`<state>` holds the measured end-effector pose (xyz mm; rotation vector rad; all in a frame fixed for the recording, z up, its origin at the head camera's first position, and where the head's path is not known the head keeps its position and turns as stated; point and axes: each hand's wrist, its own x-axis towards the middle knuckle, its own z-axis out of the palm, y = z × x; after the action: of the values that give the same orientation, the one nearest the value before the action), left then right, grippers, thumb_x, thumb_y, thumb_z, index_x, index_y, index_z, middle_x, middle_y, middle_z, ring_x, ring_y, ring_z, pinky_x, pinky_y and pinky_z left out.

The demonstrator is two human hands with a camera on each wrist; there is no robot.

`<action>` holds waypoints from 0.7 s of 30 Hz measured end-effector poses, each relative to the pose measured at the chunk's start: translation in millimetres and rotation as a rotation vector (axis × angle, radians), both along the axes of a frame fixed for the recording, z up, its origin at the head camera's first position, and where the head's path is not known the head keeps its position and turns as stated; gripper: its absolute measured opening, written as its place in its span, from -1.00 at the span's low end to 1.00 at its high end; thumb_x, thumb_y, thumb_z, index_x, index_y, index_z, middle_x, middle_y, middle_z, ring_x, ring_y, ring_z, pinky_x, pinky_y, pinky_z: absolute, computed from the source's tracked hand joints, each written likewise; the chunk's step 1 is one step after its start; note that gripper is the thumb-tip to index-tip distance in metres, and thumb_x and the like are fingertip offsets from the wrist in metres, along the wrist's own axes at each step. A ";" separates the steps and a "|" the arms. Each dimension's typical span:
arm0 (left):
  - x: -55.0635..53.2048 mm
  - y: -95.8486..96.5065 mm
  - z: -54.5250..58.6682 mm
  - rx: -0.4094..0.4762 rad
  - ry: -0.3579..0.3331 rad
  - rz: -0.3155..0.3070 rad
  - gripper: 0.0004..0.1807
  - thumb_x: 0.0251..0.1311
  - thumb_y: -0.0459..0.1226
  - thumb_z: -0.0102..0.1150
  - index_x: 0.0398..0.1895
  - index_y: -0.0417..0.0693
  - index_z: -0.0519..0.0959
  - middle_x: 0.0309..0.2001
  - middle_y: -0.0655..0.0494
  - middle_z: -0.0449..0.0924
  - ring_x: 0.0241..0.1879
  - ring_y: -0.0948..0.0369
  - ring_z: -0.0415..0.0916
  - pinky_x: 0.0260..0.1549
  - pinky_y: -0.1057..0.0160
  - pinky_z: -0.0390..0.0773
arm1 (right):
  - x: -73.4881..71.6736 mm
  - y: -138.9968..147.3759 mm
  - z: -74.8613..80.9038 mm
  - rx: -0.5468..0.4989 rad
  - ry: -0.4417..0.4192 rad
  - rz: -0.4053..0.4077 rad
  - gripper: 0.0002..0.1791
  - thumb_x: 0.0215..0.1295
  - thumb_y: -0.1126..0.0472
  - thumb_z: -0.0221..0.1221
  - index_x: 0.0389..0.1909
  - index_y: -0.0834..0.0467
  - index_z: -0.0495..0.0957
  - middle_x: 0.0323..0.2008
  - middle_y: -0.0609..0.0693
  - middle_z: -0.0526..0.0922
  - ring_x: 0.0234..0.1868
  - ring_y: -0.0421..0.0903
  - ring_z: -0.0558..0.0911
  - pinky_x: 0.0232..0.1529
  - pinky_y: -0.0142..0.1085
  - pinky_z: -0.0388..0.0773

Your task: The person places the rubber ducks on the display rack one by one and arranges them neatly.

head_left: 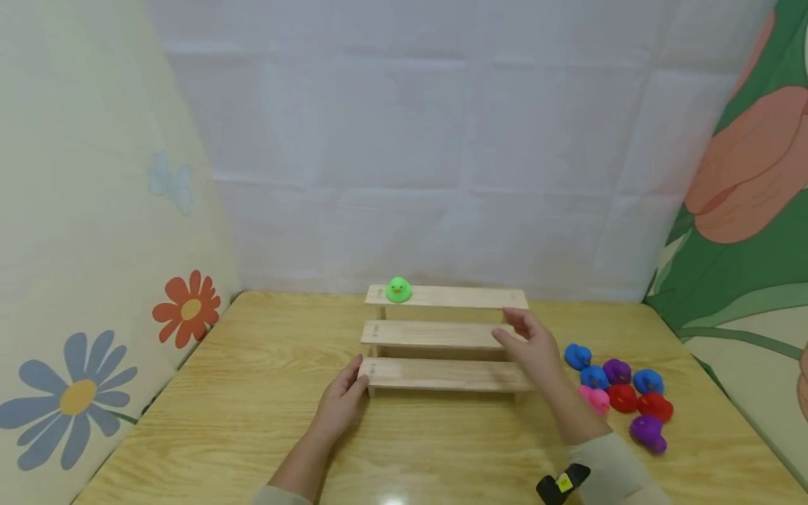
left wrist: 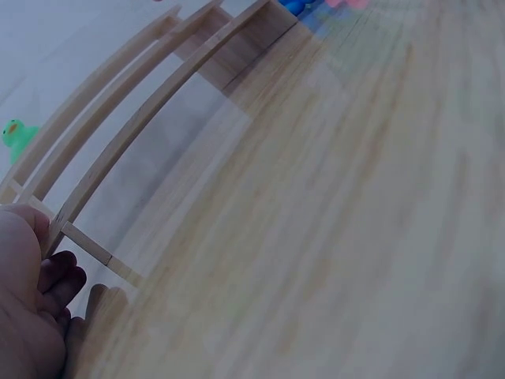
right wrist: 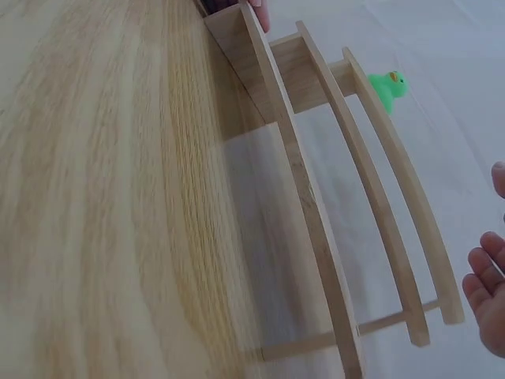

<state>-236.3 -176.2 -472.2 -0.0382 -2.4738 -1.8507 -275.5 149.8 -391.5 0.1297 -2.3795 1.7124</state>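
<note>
A three-step wooden shelf rack (head_left: 442,375) stands on the table. One green rubber duck (head_left: 398,290) sits near the left end of its top step, and shows in the right wrist view (right wrist: 387,89) too. My left hand (head_left: 339,405) grips the left end of the lowest step, thumb at its upper side and fingers below, as the left wrist view shows. Beside the right end of the middle step is my right hand (head_left: 535,351), its thumb and fingers spread apart with nothing between them.
Several rubber ducks lie in a group on the wooden table (head_left: 265,365) to the right of the rack: blue (head_left: 648,381), purple (head_left: 647,433), red (head_left: 655,406) and pink (head_left: 595,399). A white cloth (head_left: 442,140) hangs behind, with flower-patterned panels (head_left: 69,210) at both sides.
</note>
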 end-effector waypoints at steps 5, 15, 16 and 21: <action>0.4 -0.4 1.5 -0.011 -0.002 -0.009 -0.40 0.48 -0.30 -0.09 0.48 -0.35 0.09 0.46 -0.31 0.13 0.47 -0.11 0.09 0.44 -0.05 0.14 | 11.3 14.2 -0.4 -0.008 -0.025 -0.029 -0.48 0.30 0.20 0.27 0.24 0.28 0.44 0.26 0.27 0.49 0.32 0.09 0.41 0.40 -0.06 0.34; -2.2 -0.7 -0.3 -0.023 0.008 -0.003 -0.41 0.47 -0.31 -0.09 0.47 -0.36 0.10 0.45 -0.31 0.16 0.46 -0.11 0.12 0.43 -0.04 0.16 | 33.5 43.7 -3.1 0.048 -0.078 -0.122 -0.45 0.34 0.17 0.24 0.28 0.27 0.38 0.30 0.26 0.44 0.35 0.11 0.38 0.45 -0.04 0.27; -2.2 -0.8 -0.4 -0.025 0.009 -0.003 -0.41 0.47 -0.30 -0.09 0.48 -0.36 0.10 0.45 -0.30 0.15 0.46 -0.11 0.11 0.43 -0.04 0.16 | 35.3 46.9 -4.3 0.051 -0.082 -0.130 -0.44 0.34 0.16 0.24 0.29 0.27 0.38 0.31 0.26 0.44 0.35 0.11 0.38 0.45 -0.04 0.26; -1.7 -1.3 -0.8 -0.033 0.014 -0.006 -0.40 0.49 -0.28 -0.09 0.48 -0.36 0.09 0.46 -0.29 0.14 0.47 -0.11 0.10 0.43 -0.05 0.15 | 44.2 62.0 -10.4 0.083 -0.140 -0.163 -0.35 0.33 0.00 0.24 0.34 0.22 0.34 0.35 0.21 0.41 0.39 0.09 0.36 0.43 -0.05 0.31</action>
<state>-238.1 -177.4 -473.0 -0.0598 -2.4973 -1.8062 -231.3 211.8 -401.9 -0.1726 -2.4826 1.5980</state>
